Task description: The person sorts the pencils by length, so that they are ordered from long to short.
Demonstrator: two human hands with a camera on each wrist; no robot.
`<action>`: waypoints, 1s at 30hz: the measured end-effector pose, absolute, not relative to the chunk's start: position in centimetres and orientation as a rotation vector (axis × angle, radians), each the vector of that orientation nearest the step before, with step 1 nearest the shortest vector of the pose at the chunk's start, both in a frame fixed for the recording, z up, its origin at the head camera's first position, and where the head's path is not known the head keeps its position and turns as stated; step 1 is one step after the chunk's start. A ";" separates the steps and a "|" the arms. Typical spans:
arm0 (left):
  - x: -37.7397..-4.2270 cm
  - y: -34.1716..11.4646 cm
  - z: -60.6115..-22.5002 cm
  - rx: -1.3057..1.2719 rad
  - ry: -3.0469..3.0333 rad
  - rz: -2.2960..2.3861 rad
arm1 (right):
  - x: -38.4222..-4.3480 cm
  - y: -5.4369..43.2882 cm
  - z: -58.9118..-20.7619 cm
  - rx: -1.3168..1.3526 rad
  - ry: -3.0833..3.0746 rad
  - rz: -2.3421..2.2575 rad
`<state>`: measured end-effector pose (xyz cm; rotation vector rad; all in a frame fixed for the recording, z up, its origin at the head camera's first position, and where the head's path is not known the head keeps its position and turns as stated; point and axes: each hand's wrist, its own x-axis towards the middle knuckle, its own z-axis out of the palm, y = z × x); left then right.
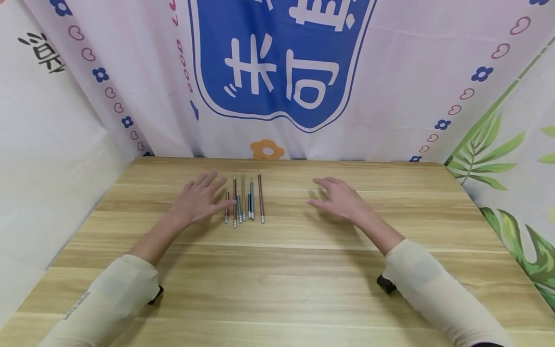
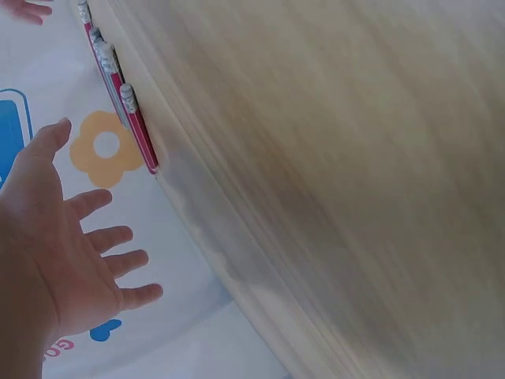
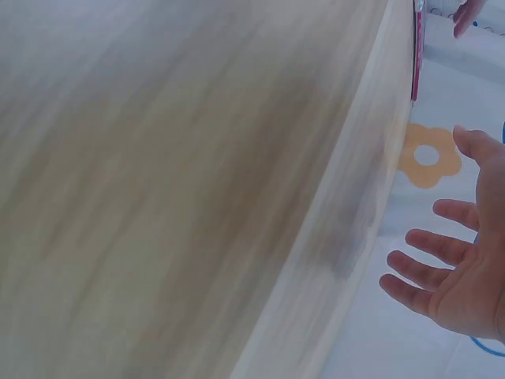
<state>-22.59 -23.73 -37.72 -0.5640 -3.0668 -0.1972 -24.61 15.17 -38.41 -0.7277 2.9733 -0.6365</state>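
Several pencils of different lengths lie side by side on the wooden table, their metal-banded eraser ends toward me. A long dark red pencil (image 1: 261, 197) lies at the right of the row, slightly apart from a blue pencil (image 1: 252, 193). A tan pencil (image 1: 244, 193) is in the middle. My left hand (image 1: 196, 200) hovers at the row's left side, fingers spread, its thumb overlapping the leftmost pencils in the head view. In the left wrist view, that hand holds nothing. Well right of the pencils, my right hand (image 1: 340, 197) is held over the table with fingers extended and nothing in it.
The wooden table (image 1: 277, 284) reaches back to a printed cloth (image 1: 390, 96) hanging along its far edge. White cloth (image 1: 52, 159) hangs at the left, and a leaf-patterned cloth (image 1: 511, 159) at the right. Both forearms wear pale sleeves (image 1: 112, 289).
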 end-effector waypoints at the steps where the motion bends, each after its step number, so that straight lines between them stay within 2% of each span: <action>1: -22.6 -23.6 -37.8 -0.571 -3.060 -0.221 | -24.6 14.9 -38.4 -0.732 2.968 -0.655; 13: -23.0 -23.0 -37.6 -0.610 -3.004 -0.450 | -25.1 11.8 -38.4 -0.773 2.855 -0.871; 22: -23.4 -22.8 -37.5 -0.568 -2.998 -0.880 | -25.2 9.8 -38.2 -0.701 2.762 -0.963; 30: -23.3 -22.4 -37.4 -0.549 -2.995 -0.968 | -25.4 8.2 -38.0 -0.737 2.700 -1.032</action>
